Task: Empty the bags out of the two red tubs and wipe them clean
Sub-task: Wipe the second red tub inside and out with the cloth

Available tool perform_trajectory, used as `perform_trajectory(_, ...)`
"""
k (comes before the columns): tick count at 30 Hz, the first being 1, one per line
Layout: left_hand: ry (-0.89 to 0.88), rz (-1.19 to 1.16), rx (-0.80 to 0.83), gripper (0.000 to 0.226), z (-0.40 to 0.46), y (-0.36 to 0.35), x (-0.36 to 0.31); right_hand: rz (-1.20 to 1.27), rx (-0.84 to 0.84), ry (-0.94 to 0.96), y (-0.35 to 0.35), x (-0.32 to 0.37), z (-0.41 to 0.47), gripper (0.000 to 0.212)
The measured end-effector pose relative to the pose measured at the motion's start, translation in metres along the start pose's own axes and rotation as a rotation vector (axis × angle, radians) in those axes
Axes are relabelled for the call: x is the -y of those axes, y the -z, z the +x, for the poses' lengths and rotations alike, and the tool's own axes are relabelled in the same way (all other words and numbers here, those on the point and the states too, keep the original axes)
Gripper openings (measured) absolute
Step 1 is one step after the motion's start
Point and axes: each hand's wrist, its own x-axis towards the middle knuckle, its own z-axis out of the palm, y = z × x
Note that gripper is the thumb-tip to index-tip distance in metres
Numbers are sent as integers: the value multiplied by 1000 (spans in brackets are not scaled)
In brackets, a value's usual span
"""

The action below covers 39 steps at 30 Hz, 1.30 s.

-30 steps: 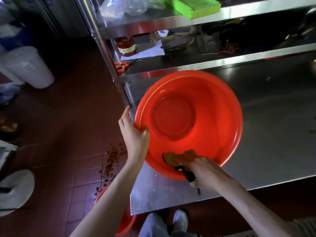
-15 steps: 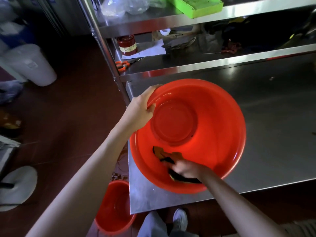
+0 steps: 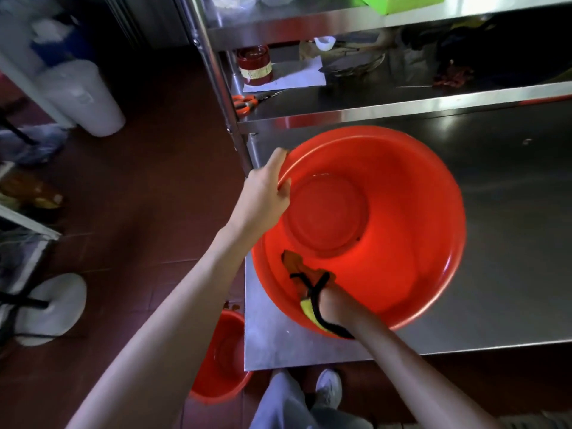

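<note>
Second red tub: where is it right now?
Head view, lower left: the second red tub sits on the floor tiles, partly tucked under the steel table's near-left corner, below the left forearm.

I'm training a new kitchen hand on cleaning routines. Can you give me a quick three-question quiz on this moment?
1. True or false: the large red tub stands on the floor.
2. What does the right hand hold? A) scissors B) a cloth C) a jar
3. Fill in: the left hand grips the large tub by its ____.

Key:
1. False. It rests on the steel table; the smaller red tub is the one on the floor.
2. B. The hand presses the cloth against the tub's inner wall.
3. Rim, on the tub's left side.
</note>
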Motion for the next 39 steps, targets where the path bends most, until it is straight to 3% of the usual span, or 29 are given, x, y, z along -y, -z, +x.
perform_trajectory(3,23,3,-5,21,-1,1,4,-228,-133,154,-7,-4,-24,43)
perform_trajectory(5,22,6,2,17,-4,2,3,-326,-115,232,-11,2,-18,63)
perform_trajectory(6,17,10,5,15,-5,2,2,-355,-42,228,-8,6,-9,70)
perform_trajectory(9,15,13,-3,13,-12,2,1,-288,-88,50,0,13,41,55)
perform_trajectory(11,36,7,-13,14,-16,3,1,-199,-128,27,-1,2,81,64)
perform_trajectory(15,57,-23,-22,15,-27,5,2,-178,-183,39,-17,-36,131,53)
perform_trajectory(17,89,-41,-39,14,-33,6,6,-165,-133,54,-15,-24,110,65)
perform_trajectory(21,207,-114,-159,9,-44,2,10,-206,-31,165,-4,3,24,53)
perform_trajectory(25,331,-252,-278,11,-63,-12,-2,-338,-7,329,21,-4,-59,80)
perform_trajectory(28,419,-367,-328,8,-76,-29,-12,-537,20,327,44,-20,-75,105)
perform_trajectory(33,587,-462,-328,63,-83,-43,-9,-739,-76,329,61,-25,-79,107)
perform_trajectory(36,413,-261,-234,94,-60,-35,-5,-702,-112,349,72,-27,-80,104)
perform_trajectory(39,141,-125,-153,98,-12,-5,-13,-708,-24,317,78,-41,-77,99)
